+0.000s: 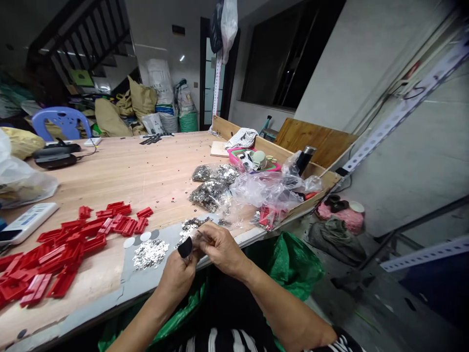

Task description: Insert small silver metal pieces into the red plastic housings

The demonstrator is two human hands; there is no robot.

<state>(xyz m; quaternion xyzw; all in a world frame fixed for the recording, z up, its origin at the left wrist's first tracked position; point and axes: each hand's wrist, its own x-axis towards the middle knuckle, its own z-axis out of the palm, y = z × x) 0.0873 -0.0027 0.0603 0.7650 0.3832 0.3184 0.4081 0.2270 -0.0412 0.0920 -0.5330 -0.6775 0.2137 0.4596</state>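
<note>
My left hand (178, 276) is closed at the table's near edge, with a black cover on one fingertip (185, 247), and it pinches a small part I cannot make out. My right hand (220, 247) is closed too, pinching a thin metal piece (203, 236) right against the left fingers. Just left of the hands lies a heap of small shiny metal pieces (150, 253) on a grey mat (166, 234). A spread of red plastic parts (62, 249) covers the table's left near side.
Clear plastic bags (267, 193) and piles of metal bits (210, 188) lie ahead right. A pink tray with cups (252, 160), a dark flask (303, 159), a white remote (25, 222), a black device (54, 155), a green bag (293, 264) below the table edge.
</note>
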